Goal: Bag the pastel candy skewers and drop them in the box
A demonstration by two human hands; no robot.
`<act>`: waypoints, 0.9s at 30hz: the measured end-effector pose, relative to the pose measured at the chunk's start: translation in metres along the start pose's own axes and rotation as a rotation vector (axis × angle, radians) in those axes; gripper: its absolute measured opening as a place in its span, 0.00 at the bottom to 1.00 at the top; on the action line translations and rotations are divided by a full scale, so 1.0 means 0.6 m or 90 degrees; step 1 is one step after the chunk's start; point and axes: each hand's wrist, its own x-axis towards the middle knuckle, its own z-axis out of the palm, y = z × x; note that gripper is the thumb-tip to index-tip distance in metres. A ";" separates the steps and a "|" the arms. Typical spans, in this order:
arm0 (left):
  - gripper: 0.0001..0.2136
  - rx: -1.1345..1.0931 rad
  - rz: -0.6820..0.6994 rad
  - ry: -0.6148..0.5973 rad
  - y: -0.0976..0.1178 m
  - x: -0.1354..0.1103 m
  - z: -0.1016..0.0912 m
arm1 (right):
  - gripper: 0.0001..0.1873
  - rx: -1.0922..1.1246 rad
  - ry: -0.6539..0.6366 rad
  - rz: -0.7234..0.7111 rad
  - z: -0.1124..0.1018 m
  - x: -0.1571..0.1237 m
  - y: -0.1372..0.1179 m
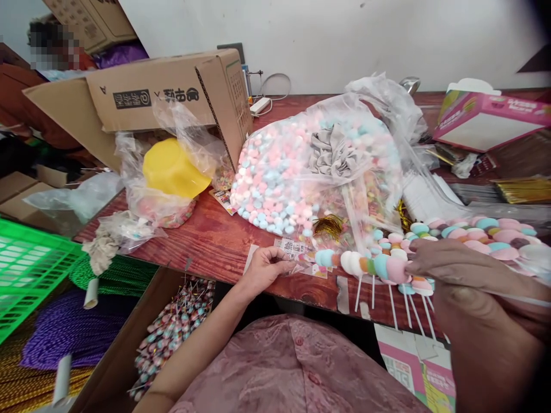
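Note:
A skewer of candies [381, 266] in pink, white, blue and orange lies level across the front of the table. My left hand [267, 265] is closed, thumb and fingertips pinching its left end, where a clear wrapper seems to show. At the right end, the fingertips of my right hand [469, 275] close on the last pink candy; the palm is partly turned away. White sticks [392, 307] stick out below, over the table edge. Beside and beyond my right hand are more candy skewers [495, 232]. Under the left end lies a printed label sheet [297, 248].
A large clear bag of pastel candies [275, 178] stands mid-table. Left of it are a yellow bowl [174, 169] and an open cardboard box [159, 86]. Below the edge, a box holds finished-looking skewers [172, 327]. A green crate [34, 269] stands left; a person is behind it.

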 end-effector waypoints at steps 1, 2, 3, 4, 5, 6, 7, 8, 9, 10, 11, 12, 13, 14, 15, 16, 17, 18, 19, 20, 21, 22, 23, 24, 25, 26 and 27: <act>0.13 0.000 -0.003 0.000 0.000 0.001 0.002 | 0.08 0.013 -0.008 -0.015 0.005 -0.002 0.003; 0.12 -0.002 -0.005 -0.001 0.001 0.001 0.003 | 0.10 0.028 -0.024 -0.031 0.011 -0.003 0.008; 0.12 -0.007 -0.008 -0.003 0.001 0.000 0.004 | 0.12 0.042 -0.043 -0.044 0.016 -0.004 0.013; 0.12 -0.014 -0.009 -0.004 0.002 -0.001 0.006 | 0.13 0.053 -0.056 -0.050 0.020 -0.004 0.018; 0.13 -0.023 -0.011 -0.007 0.001 -0.002 0.007 | 0.14 0.060 -0.064 -0.051 0.023 -0.004 0.023; 0.13 -0.033 -0.011 -0.011 0.001 -0.002 0.007 | 0.15 0.065 -0.068 -0.049 0.025 -0.005 0.028; 0.13 -0.044 -0.009 -0.014 0.000 -0.003 0.008 | 0.15 0.068 -0.071 -0.048 0.026 -0.005 0.032; 0.14 -0.056 -0.007 -0.015 -0.002 -0.003 0.009 | 0.15 0.071 -0.073 -0.045 0.025 -0.006 0.036; 0.14 -0.068 -0.005 -0.015 -0.003 -0.003 0.009 | 0.15 0.073 -0.075 -0.045 0.024 -0.007 0.038; 0.14 -0.082 -0.002 -0.013 -0.005 -0.003 0.010 | 0.16 0.069 -0.080 -0.046 0.021 -0.008 0.039; 0.14 -0.095 0.000 -0.009 -0.006 -0.002 0.010 | 0.17 0.064 -0.085 -0.050 0.019 -0.009 0.040; 0.14 -0.106 0.000 -0.005 -0.008 -0.001 0.011 | 0.17 0.058 -0.091 -0.054 0.016 -0.010 0.039; 0.14 -0.115 0.001 0.000 -0.009 -0.001 0.011 | 0.18 0.051 -0.096 -0.057 0.014 -0.011 0.038; 0.14 -0.121 0.003 0.004 -0.009 0.000 0.011 | 0.18 0.045 -0.099 -0.056 0.013 -0.012 0.036; 0.14 -0.121 0.010 0.006 -0.009 0.000 0.011 | 0.17 0.038 -0.098 -0.051 0.013 -0.013 0.035; 0.14 -0.111 0.024 0.009 -0.009 0.000 0.010 | 0.16 0.030 -0.091 -0.036 0.014 -0.014 0.033; 0.13 -0.092 0.050 0.016 -0.008 0.000 0.010 | 0.14 0.019 -0.077 -0.010 0.016 -0.015 0.033; 0.12 -0.063 0.084 0.027 -0.006 -0.001 0.009 | 0.13 0.008 -0.051 0.024 0.020 -0.017 0.034; 0.10 -0.027 0.124 0.037 -0.004 -0.003 0.008 | 0.12 0.008 -0.016 0.063 0.024 -0.018 0.035; 0.09 0.010 0.163 0.047 -0.002 -0.005 0.007 | 0.10 0.019 0.024 0.103 0.028 -0.019 0.038; 0.08 0.043 0.198 0.053 -0.001 -0.007 0.006 | 0.09 0.040 0.066 0.142 0.033 -0.020 0.041; 0.08 0.066 0.225 0.053 0.000 -0.009 0.005 | 0.08 0.068 0.106 0.172 0.037 -0.021 0.045; 0.07 0.082 0.242 0.048 0.001 -0.011 0.004 | 0.07 0.098 0.139 0.193 0.041 -0.023 0.048; 0.07 0.091 0.251 0.039 0.000 -0.012 0.004 | 0.07 0.119 0.163 0.208 0.044 -0.025 0.051; 0.07 0.097 0.253 0.029 -0.001 -0.014 0.004 | 0.07 0.129 0.175 0.220 0.046 -0.026 0.053; 0.07 0.102 0.248 0.016 -0.002 -0.015 0.004 | 0.07 0.131 0.182 0.225 0.049 -0.028 0.054; 0.08 0.105 0.241 0.003 -0.004 -0.016 0.005 | 0.07 0.132 0.182 0.230 0.051 -0.030 0.054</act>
